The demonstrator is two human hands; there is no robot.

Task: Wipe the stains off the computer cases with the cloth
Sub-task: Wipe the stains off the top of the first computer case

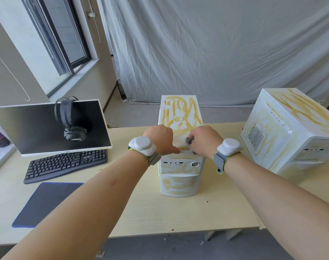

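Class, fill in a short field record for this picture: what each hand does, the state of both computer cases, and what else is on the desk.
left hand: rests on tower case top
right hand: holds grey cloth on tower case
tower case: upright, yellow-brown stains on top and front
second case: right of it, stained
also on desk: monitor, headphones, keyboard, mouse pad

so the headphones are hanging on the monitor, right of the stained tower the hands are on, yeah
Not quite. The headphones do hang on the monitor, but the head view shows both to the left of the stained tower that the hands are on, not the right.
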